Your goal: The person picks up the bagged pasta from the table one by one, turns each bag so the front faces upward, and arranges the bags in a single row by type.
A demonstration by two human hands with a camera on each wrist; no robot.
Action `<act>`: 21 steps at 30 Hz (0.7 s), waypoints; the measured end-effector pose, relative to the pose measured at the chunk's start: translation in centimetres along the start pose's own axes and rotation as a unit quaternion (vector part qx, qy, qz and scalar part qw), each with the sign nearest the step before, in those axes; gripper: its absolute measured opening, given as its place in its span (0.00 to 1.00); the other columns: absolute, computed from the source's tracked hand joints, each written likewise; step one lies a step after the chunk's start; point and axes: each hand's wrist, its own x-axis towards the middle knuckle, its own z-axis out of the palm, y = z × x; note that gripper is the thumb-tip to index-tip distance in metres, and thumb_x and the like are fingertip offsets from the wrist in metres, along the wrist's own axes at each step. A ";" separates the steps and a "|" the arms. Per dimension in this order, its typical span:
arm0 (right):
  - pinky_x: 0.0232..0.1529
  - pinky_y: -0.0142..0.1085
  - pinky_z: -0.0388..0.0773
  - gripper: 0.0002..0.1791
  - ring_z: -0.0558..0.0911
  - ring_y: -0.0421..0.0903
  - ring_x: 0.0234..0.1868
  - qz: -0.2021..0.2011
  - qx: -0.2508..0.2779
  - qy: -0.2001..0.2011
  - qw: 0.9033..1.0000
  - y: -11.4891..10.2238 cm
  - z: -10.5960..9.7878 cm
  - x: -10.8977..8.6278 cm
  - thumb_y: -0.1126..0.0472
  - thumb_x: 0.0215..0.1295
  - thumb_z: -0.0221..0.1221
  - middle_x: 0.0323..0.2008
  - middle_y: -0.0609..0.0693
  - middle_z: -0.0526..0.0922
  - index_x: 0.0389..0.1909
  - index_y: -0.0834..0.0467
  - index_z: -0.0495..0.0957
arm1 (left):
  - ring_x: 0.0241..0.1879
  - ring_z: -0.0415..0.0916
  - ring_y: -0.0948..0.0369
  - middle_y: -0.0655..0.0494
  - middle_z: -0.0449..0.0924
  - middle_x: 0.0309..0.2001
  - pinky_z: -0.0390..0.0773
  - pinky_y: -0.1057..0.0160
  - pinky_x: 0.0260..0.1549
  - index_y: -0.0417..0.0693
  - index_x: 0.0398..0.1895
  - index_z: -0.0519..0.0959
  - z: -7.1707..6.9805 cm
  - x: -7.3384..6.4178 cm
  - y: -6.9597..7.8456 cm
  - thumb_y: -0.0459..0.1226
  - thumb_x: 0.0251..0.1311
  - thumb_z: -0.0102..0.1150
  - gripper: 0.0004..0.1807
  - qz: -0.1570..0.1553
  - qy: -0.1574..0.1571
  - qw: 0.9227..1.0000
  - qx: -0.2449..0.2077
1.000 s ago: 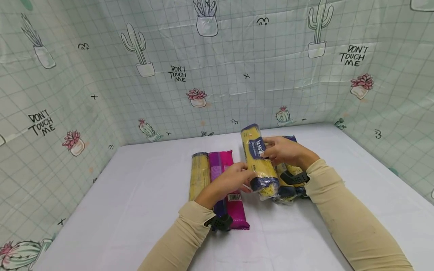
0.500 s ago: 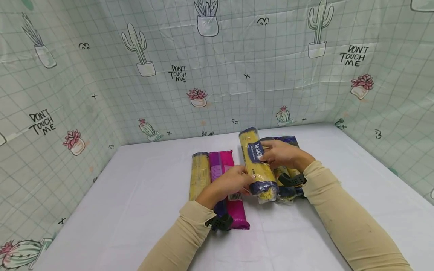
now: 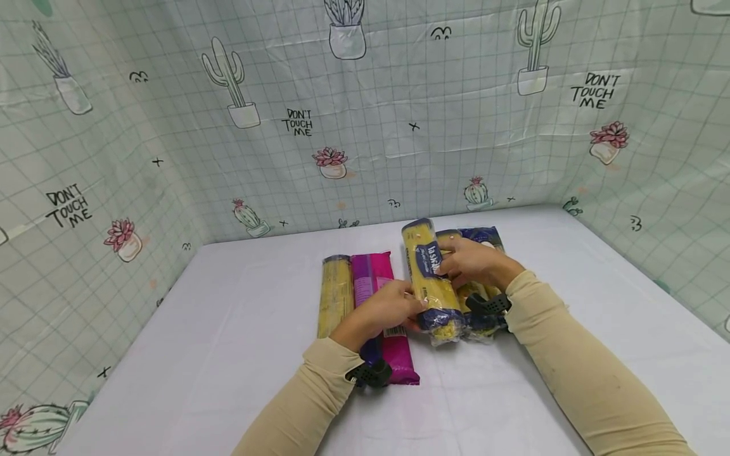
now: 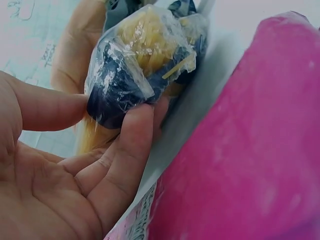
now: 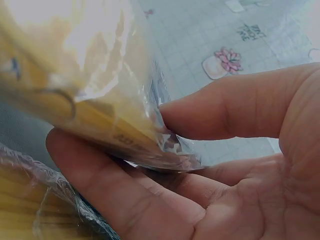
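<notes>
A clear-wrapped pack of spaghetti [image 3: 431,292] with a dark blue label stands slightly tilted in the middle of the head view, its near end lower. My left hand [image 3: 390,309] grips it by this end. In the left wrist view, thumb and fingers pinch the blue band below the twisted wrapper [image 4: 150,45]. My right hand [image 3: 478,261] holds the pack's right side, and the right wrist view has thumb and fingers [image 5: 100,185] around the wrapper's edge. Other yellow-and-blue pasta packs [image 3: 482,235] lie under and behind the right hand, partly covered by it.
Left of the held pack, a magenta packet [image 3: 402,364] with a purple stripe lies beside another spaghetti pack [image 3: 336,292]. The left forearm hides part of both. A white cloth covers the table [image 3: 245,329]; a patterned curtain [image 3: 376,95] rises behind and at the sides.
The held spaghetti pack has come down and a little left, closer to the table. The right hand moved down-left with it, the left hand slightly down. The packs on the left stayed put.
</notes>
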 end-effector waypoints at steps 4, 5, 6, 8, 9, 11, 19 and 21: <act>0.49 0.50 0.81 0.40 0.82 0.58 0.52 0.004 -0.009 0.011 1.000 -0.1 0.1 0.0 0.69 0.65 0.55 0.60 0.68 0.74 0.77 0.66 0.50 | 0.32 0.82 0.56 0.45 0.82 0.37 0.84 0.55 0.36 0.31 0.48 0.76 0.2 0.1 -0.2 0.32 0.71 0.57 0.10 0.002 0.004 1.000 -0.017; 0.50 0.50 0.81 0.41 0.81 0.58 0.53 0.005 -0.013 0.014 1.000 -0.1 0.2 -0.1 0.69 0.65 0.55 0.60 0.68 0.74 0.77 0.66 0.50 | 0.33 0.82 0.55 0.45 0.82 0.37 0.84 0.55 0.36 0.31 0.49 0.76 0.2 0.2 -0.2 0.32 0.71 0.57 0.11 0.002 0.005 1.000 -0.022; 0.50 0.50 0.81 0.40 0.81 0.58 0.53 0.006 -0.018 0.016 1.000 -0.1 0.3 -0.1 0.69 0.65 0.55 0.61 0.68 0.74 0.77 0.67 0.50 | 0.34 0.82 0.55 0.45 0.82 0.37 0.84 0.55 0.37 0.31 0.50 0.76 0.3 0.2 -0.2 0.32 0.71 0.57 0.12 0.002 0.006 1.000 -0.027; 0.50 0.49 0.81 0.40 0.80 0.58 0.54 0.012 -0.028 0.023 0.999 0.0 0.4 0.0 0.69 0.65 0.55 0.60 0.68 0.73 0.76 0.68 0.52 | 0.35 0.83 0.55 0.45 0.83 0.37 0.84 0.55 0.37 0.32 0.51 0.77 0.4 0.3 -0.3 0.33 0.71 0.57 0.12 -0.002 0.010 0.999 -0.032; 0.50 0.49 0.81 0.39 0.80 0.58 0.55 0.016 -0.033 0.026 0.999 0.1 0.4 0.1 0.69 0.65 0.55 0.60 0.68 0.73 0.76 0.68 0.52 | 0.35 0.83 0.55 0.45 0.83 0.37 0.84 0.55 0.37 0.32 0.51 0.77 0.5 0.3 -0.4 0.33 0.71 0.57 0.12 -0.005 0.011 0.999 -0.035; 0.50 0.48 0.81 0.40 0.80 0.58 0.55 0.025 -0.040 0.032 0.998 0.2 0.5 0.2 0.69 0.65 0.55 0.60 0.68 0.73 0.76 0.70 0.50 | 0.35 0.83 0.55 0.45 0.83 0.37 0.84 0.55 0.37 0.31 0.50 0.78 0.5 0.3 -0.4 0.33 0.71 0.57 0.12 -0.006 0.015 0.999 -0.036; 0.42 0.46 0.84 0.41 0.84 0.58 0.49 0.029 -0.092 0.048 0.994 0.1 0.7 0.4 0.68 0.66 0.57 0.55 0.69 0.77 0.76 0.72 0.48 | 0.34 0.83 0.55 0.45 0.83 0.36 0.84 0.55 0.36 0.31 0.47 0.78 0.4 0.5 -0.6 0.32 0.72 0.56 0.10 -0.009 0.025 0.999 -0.029; 0.39 0.45 0.85 0.41 0.85 0.58 0.47 0.019 -0.122 0.054 0.991 -0.1 0.8 0.4 0.68 0.65 0.58 0.52 0.69 0.79 0.75 0.74 0.49 | 0.34 0.83 0.54 0.45 0.83 0.36 0.84 0.55 0.36 0.31 0.46 0.78 0.4 0.6 -0.7 0.32 0.71 0.56 0.10 -0.008 0.025 0.999 -0.023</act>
